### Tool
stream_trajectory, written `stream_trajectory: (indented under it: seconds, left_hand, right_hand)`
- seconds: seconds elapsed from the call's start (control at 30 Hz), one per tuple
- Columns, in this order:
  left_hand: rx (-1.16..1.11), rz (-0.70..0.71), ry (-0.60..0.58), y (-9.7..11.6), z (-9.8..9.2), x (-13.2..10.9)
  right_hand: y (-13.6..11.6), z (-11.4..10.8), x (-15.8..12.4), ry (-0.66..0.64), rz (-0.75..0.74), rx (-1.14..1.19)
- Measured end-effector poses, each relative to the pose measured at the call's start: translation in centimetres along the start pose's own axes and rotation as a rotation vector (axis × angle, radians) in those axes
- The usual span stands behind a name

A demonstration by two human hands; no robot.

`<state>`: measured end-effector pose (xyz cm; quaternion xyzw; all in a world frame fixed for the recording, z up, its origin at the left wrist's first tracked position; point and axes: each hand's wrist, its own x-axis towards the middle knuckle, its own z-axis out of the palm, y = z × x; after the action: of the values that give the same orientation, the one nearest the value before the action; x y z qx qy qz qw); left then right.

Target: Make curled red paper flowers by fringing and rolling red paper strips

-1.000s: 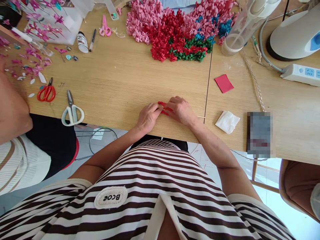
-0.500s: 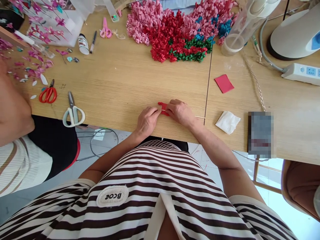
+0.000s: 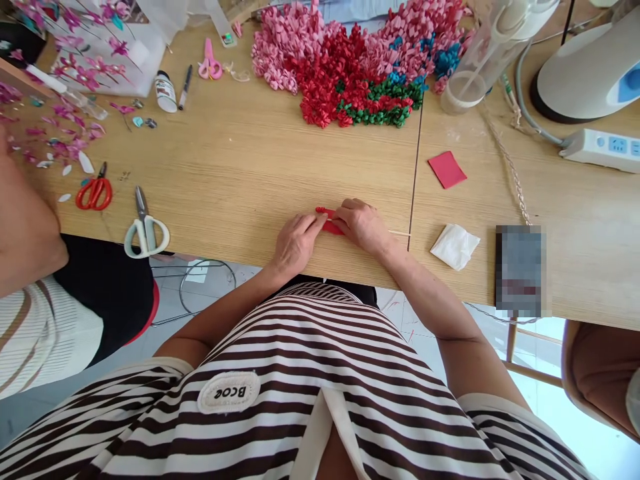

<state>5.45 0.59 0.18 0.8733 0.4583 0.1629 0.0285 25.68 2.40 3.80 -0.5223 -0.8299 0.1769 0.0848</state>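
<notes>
Near the table's front edge lies a small red cloth piece [image 3: 333, 229], its upper left edge gathered or rolled. A thin pale stick [image 3: 400, 233] runs across it, mostly under my right hand, with its end sticking out to the right. My left hand [image 3: 297, 241] has its fingertips pressed together at the left side of the cloth, on the stick's left end. On the right part of the cloth, my right hand [image 3: 361, 223] is closed over the stick and hides much of both.
A flat red square [image 3: 447, 169], a folded white tissue [image 3: 455, 246] and a blurred-out dark object [image 3: 521, 270] lie to the right. White-handled scissors [image 3: 146, 227] and red-handled scissors [image 3: 95, 190] lie left, near a co-worker's arm [image 3: 30, 207]. Ruffled coloured pieces [image 3: 335, 73] are heaped behind.
My fingers have shifted slightly on the stick, and more red cloth shows below it. The whole view has moved a little; other things lie as before.
</notes>
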Motion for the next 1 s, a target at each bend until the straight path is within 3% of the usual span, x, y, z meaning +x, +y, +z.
stream_trajectory:
  seconds: [0.2, 0.4, 0.53, 0.67, 0.87, 1.0]
  left_hand:
    - [0.026, -0.035, -0.055, 0.7, -0.4, -0.2]
    - [0.093, -0.073, -0.219, 1.4, -0.8, 1.5]
    - [0.112, -0.08, -0.268, 1.5, -0.7, 2.4]
    - [0.105, -0.071, -0.267, 1.5, -0.5, 1.9]
    - [0.05, -0.035, -0.147, 1.0, -0.5, 0.5]
    - [0.038, -0.045, -0.153, 1.0, -0.5, 0.6]
  right_hand:
    - [-0.2, 0.0, 0.1, -0.018, 0.019, -0.019]
    - [0.5, 0.1, 0.2, 0.054, 0.043, 0.026]
    - [0.6, -0.1, 0.1, 0.061, 0.045, 0.051]
    - [0.4, -0.3, 0.0, 0.024, 0.036, 0.042]
    - [0.0, -0.6, 0.1, -0.028, 0.061, 0.019]
    - [0.2, -0.4, 0.2, -0.015, 0.068, 0.025]
